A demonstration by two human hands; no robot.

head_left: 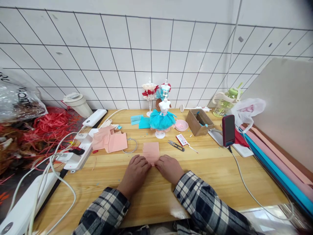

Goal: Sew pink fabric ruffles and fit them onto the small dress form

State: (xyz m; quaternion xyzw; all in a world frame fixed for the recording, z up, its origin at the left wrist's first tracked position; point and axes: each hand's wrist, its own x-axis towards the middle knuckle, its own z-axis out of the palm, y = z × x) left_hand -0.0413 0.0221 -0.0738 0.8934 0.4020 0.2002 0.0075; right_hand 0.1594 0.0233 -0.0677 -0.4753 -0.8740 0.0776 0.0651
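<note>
A small square of pink paper (151,150) is laid flat near the middle of the desk (151,204), nearer the front edge than the tiled wall behind. Its two near corners are touched by the fingertips of the left hand (136,170) and the right hand (169,168), which are set close together with fingers bent; whether the edge is pinched or only pressed cannot be told, as the thumbs are largely hidden. The sheet looks thin and soft, so a tear could be caused by uneven pulling at the corners, and a crooked crease by one side being pressed harder than the other. A snag might be caused by the slim, dark-handled snips (176,146), which are left just to the right of the sheet with their blades pointed its way. Beyond it, towards the back edge, a smooth white dress form (163,119) is stood on a round base and dressed in a ruffled turquoise skirt; it could be tipped by a careless reach. Towards the left edge, limp, wrinkled peach sheets (113,141) are heaped beside a thin, shiny wire ring (132,146), on which a lifted sheet could be caught.
</note>
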